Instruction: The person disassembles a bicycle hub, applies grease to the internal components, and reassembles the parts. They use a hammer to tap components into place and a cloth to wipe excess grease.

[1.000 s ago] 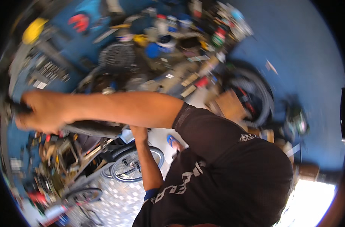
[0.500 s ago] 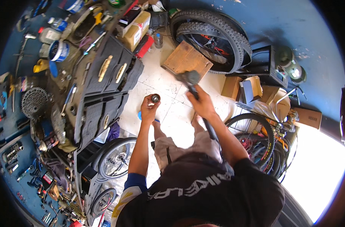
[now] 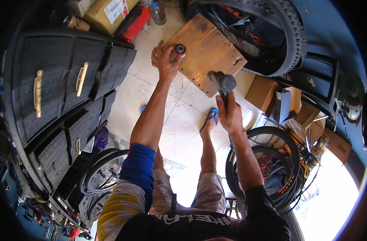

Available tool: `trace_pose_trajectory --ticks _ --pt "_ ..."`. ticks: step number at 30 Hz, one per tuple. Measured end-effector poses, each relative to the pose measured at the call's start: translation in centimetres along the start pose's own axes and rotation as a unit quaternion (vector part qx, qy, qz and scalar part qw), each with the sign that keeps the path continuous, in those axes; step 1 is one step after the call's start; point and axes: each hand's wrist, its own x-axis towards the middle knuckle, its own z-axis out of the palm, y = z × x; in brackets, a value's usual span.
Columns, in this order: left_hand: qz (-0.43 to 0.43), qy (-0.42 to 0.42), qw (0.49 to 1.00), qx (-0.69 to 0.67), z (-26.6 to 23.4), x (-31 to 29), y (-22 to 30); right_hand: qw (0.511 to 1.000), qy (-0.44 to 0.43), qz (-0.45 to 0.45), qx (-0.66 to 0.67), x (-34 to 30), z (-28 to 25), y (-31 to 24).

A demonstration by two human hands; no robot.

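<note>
Between the thumb and fingers of my left hand (image 3: 166,62) is a small dark cylindrical part (image 3: 179,49) with a bearing-like ring at its top end. It is over the left edge of a wooden box (image 3: 215,50); whether it touches the wood I cannot tell. My right hand (image 3: 231,116) is wrapped round the handle of a hammer (image 3: 227,83). The dark hammer head is slightly blurred and hangs near the box's front right corner. Part of the handle is hidden behind my right hand and forearm.
Large tyres (image 3: 290,36) lean behind the box. Cardboard boxes (image 3: 264,93) and bicycle wheels (image 3: 262,160) are on the right. Dark drawers with pale handles (image 3: 82,79) line the left side. A bottle (image 3: 157,14) stands at the back, and my sandalled foot (image 3: 209,120) is below the box.
Both hands have moved forward, the left one bringing the cylindrical part over the wooden box. The hammer has shifted to the right. The view has tipped forward, and the box appears larger.
</note>
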Motion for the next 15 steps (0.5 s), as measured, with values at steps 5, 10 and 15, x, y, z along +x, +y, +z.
trace_pose_trajectory --ticks 5,10,15 --pt "-0.028 0.021 0.999 -0.027 1.6 -1.0 -2.0 0.998 0.011 -0.057 -0.001 5.8 3.9 -3.5" --pt "-0.009 0.006 1.0 0.022 0.7 -0.8 -2.3 0.992 -0.01 -0.092 -0.082 10.0 4.7 -7.8" --pt "-0.012 -0.008 1.0 0.027 0.2 -0.3 -2.1 0.989 0.032 -0.125 -0.078 10.0 6.9 -8.2"
